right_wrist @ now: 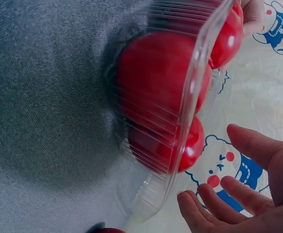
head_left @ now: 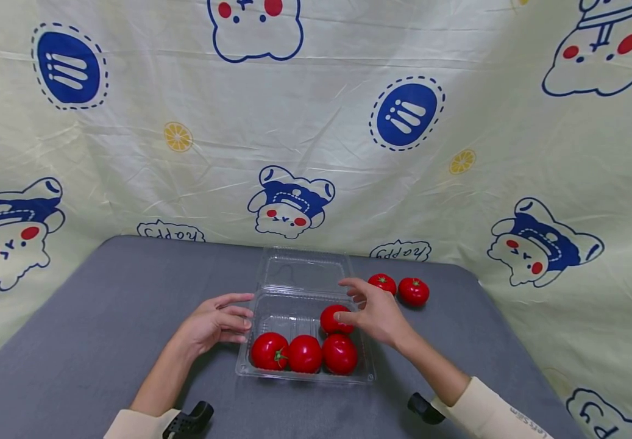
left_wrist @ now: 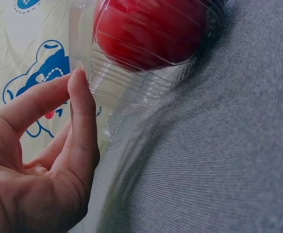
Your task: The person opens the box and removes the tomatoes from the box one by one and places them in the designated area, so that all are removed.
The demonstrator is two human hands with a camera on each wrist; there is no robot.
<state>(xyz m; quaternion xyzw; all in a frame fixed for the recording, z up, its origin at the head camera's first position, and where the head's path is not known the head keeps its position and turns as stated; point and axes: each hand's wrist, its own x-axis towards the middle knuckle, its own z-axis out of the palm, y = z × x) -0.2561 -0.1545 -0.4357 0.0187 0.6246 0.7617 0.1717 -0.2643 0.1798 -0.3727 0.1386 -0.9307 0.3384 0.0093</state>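
A clear plastic clamshell box (head_left: 306,376) stands on the cloth with its lid (head_left: 305,268) folded back. Three tomatoes line its front, among them a left one with a green stem (head_left: 268,349), a middle one (head_left: 305,355) and a right one (head_left: 340,355). Behind the right one sits another tomato (head_left: 333,319). My left hand (head_left: 214,323) is at the box's left side, its fingertips (left_wrist: 78,80) touching the rim. Over the right side hovers my right hand (head_left: 378,311), fingers spread and holding nothing; its thumb overlaps the rear tomato in the head view.
Two more tomatoes lie on the grey cloth right of the lid: one (head_left: 383,283) partly behind my right hand, the other (head_left: 414,292) beside it. A printed curtain (head_left: 337,201) hangs behind the table (head_left: 129,305). Dark wrist devices show below both hands.
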